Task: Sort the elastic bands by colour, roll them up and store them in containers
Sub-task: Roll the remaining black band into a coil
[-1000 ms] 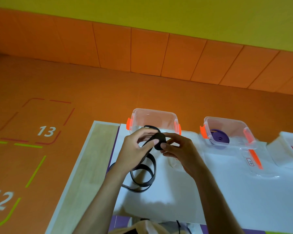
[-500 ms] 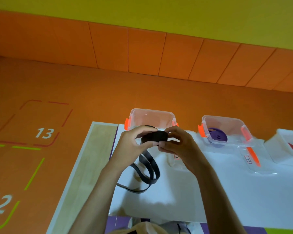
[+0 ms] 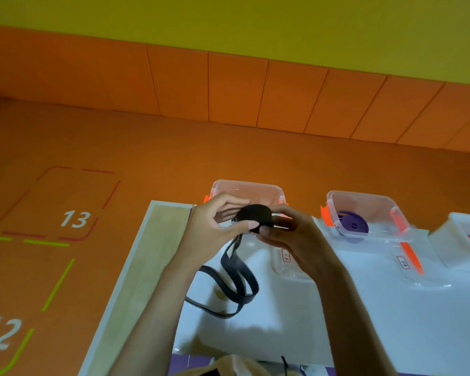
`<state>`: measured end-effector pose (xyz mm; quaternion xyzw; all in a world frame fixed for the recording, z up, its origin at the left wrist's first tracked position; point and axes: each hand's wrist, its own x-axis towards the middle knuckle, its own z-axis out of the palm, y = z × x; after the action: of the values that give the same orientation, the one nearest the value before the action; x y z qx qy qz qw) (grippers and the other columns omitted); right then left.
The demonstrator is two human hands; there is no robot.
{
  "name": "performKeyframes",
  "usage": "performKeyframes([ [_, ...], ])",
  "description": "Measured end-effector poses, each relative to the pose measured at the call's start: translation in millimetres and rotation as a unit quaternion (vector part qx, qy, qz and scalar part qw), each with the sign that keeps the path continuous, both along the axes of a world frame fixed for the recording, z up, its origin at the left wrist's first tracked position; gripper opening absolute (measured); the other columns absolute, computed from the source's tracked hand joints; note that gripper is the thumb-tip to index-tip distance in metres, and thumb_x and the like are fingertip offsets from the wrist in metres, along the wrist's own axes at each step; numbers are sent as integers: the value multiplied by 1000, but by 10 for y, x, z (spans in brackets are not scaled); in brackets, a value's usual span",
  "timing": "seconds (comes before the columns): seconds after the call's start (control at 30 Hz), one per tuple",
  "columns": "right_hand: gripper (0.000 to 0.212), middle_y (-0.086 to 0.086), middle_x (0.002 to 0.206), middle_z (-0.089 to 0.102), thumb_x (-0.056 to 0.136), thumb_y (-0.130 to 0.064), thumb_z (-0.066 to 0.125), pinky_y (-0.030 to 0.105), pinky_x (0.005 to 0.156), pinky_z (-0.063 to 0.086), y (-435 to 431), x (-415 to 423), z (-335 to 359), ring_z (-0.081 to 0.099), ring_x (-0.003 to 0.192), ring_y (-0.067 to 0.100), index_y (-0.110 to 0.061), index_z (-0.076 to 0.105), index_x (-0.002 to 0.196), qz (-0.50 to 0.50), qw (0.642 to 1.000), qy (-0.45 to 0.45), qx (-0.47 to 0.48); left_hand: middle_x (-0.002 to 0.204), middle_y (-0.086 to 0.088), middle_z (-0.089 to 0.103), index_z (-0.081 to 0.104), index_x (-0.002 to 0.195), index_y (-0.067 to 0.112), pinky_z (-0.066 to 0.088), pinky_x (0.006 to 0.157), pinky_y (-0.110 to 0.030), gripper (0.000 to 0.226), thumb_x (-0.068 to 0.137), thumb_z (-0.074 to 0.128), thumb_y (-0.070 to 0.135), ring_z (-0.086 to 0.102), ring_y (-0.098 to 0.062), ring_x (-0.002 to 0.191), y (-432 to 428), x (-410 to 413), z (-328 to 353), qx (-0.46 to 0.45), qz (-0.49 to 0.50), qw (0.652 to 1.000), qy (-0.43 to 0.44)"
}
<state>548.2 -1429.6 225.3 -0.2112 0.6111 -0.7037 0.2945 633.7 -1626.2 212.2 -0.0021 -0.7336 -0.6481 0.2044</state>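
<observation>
- Gripping a partly rolled black elastic band (image 3: 255, 219) between both hands, a person works above the near-left part of a white counter (image 3: 364, 308), seen from the head camera.
- The left hand (image 3: 215, 232) is closed on the left side of the roll, thumb pressed against its lower edge and fingers curled over the top.
- The right hand (image 3: 291, 234) is closed on the roll's right side, fingertips meeting it from below.
- The band's unrolled tail (image 3: 236, 278) hangs from the roll in loose loops that lie on the counter between the two forearms.
- A clear container with orange latches (image 3: 247, 187) stands just behind the hands at the counter's far edge; its contents cannot be made out.
- To the right, well apart from the hands, a second clear container (image 3: 364, 202) with orange latches holds a coiled purple band (image 3: 353, 226).
- A clear lid with an orange clip (image 3: 407, 261) lies flat in front of that container.
- At the far right edge, a white container (image 3: 451, 240) shows something red inside, mostly cut off.
- Beyond the counter, the orange floor (image 3: 147, 147) carries the painted numbers 13 and 12.
</observation>
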Motion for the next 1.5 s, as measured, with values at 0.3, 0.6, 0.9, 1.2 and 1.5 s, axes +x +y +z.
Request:
performKeyframes([
  [0.3, 34, 9, 113, 79, 82, -9, 87, 29, 91, 59, 26, 9, -13, 75, 110, 25, -11, 76, 114, -12, 995, 35, 91, 110, 16, 80, 82, 110, 37, 58, 100, -28, 37, 80, 92, 18, 74, -8, 109, -74, -39, 0, -60, -18, 998, -19],
  [0.6, 48, 22, 115, 75, 70, -16, 88, 34, 91, 61, 26, 43, -26, 73, 111, 38, -2, 75, 114, -57, 997, -48, -29, 109, 11, 79, 80, 103, 37, 56, 92, -18, 29, 77, 92, 33, 75, -13, 106, 8, -62, 88, -5, -9, 1000, -4],
  [0.9, 35, 0, 103, 80, 76, -16, 91, 32, 76, 65, 124, 10, 20, 79, 96, 22, -21, 79, 109, -58, 987, 90, 122, 104, 18, 79, 82, 107, 35, 57, 95, -24, 28, 80, 89, 32, 74, -7, 104, 74, -73, -19, -61, -1, 998, -28],
  [1.2, 36, 5, 111, 80, 84, -1, 84, 30, 85, 63, 152, 39, -72, 77, 104, 26, -17, 75, 116, -59, 993, -2, 98, 121, 15, 75, 78, 124, 33, 51, 104, -23, 40, 89, 83, 12, 67, -14, 121, 62, -56, -20, -77, -70, 994, -46],
  [1.5, 38, 21, 115, 77, 68, -20, 92, 33, 83, 64, 158, 4, 25, 76, 105, 41, -16, 79, 103, -28, 994, -97, 34, 118, 12, 77, 81, 115, 28, 55, 102, -25, 32, 83, 87, 28, 71, -14, 118, 82, -38, -32, -22, -34, 999, -30],
])
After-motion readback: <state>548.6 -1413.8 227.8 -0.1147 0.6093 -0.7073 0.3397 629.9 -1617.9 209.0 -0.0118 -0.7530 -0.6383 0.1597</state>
